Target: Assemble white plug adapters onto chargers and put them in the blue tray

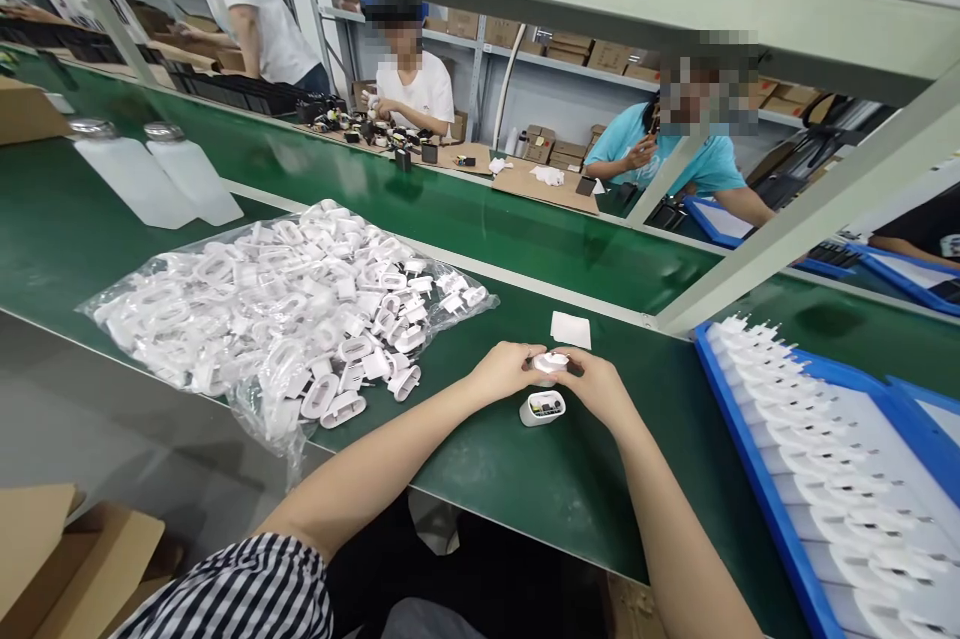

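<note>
White plastic plug cap (551, 361): we pinch it between our left hand (504, 369) and right hand (600, 387), just above an open charger shell (541, 408) standing on the green table (525, 479).

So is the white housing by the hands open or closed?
Open: the white housing shows dark parts inside its uncovered end; left hand and right hand pinch a white piece.

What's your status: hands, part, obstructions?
Left hand and right hand both grip small white oval plastic plug piece. Open white plastic charger shell lies on green mat by the hands. Clear bag of white plug parts left, apart.
</note>
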### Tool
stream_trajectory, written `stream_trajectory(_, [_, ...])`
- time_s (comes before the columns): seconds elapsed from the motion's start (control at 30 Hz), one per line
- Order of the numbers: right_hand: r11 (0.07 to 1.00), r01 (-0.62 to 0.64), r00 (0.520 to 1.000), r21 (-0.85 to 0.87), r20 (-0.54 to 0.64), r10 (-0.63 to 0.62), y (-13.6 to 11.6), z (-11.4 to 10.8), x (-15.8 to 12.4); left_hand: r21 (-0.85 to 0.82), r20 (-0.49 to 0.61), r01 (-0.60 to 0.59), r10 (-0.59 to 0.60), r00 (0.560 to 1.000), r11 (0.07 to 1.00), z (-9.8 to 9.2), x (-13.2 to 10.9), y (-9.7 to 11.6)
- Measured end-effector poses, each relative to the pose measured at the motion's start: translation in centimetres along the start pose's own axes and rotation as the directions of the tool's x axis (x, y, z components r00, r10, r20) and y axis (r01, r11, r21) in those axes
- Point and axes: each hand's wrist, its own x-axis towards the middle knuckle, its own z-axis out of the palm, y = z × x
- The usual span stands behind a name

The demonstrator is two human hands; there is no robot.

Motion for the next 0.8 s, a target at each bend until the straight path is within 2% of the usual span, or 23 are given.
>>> stream_trajectory(0.1, [0.999,-0.015,0.998,-0.043,0.053,0.018,-0.4,-0.4,0.4,0.042,0.004,0.07,-0.07,0.998,0.997,-0.7,0.4,0.4])
stream_trajectory(0.2, [0.99,-0.025,0.992,-0.136,0.116,0.041,-1.4,-1.0,0.8,0.234,0.064,0.124,-0.143,0.988,0.964,-1.6,1.3,1.7])
stream_trajectory(0.3, [0.969,-0.035,0.98,-0.243,0.181,0.081,-2.3,-1.5,1.3,0.433,0.192,0.154,-0.258,0.947,0.888,-2.4,2.7,3.4])
stream_trajectory(0.37, [0.964,-0.036,0.968,-0.263,0.232,0.1,-2.6,-1.7,1.7,0.507,0.228,0.168,-0.32,0.919,0.845,-2.6,3.7,4.3])
stream_trajectory(0.5, [0.972,-0.03,0.963,-0.232,0.255,0.091,-2.6,-1.8,1.8,0.543,0.242,0.168,-0.345,0.907,0.823,-2.2,4.5,4.9])
stream_trajectory(0.63, [0.985,-0.029,0.969,-0.171,0.237,0.069,-1.8,-1.4,1.3,0.539,0.285,0.133,-0.328,0.9,0.832,-3.1,2.7,4.6])
stream_trajectory(0.7, [0.994,-0.016,0.975,-0.104,0.219,0.039,-1.2,-1.0,1.0,0.568,0.207,0.156,-0.324,0.923,0.808,-4.5,0.9,3.9])
stream_trajectory(0.77, [1.0,0.004,0.982,-0.027,0.188,0.001,-0.4,-0.8,0.7,0.599,0.001,0.291,-0.364,0.931,0.746,-6.4,-1.3,2.5])
stream_trajectory(0.8, [1.0,0.013,0.985,0.009,0.172,-0.014,0.1,-0.7,0.6,0.592,-0.115,0.396,-0.412,0.904,0.702,-7.4,-2.3,1.6])
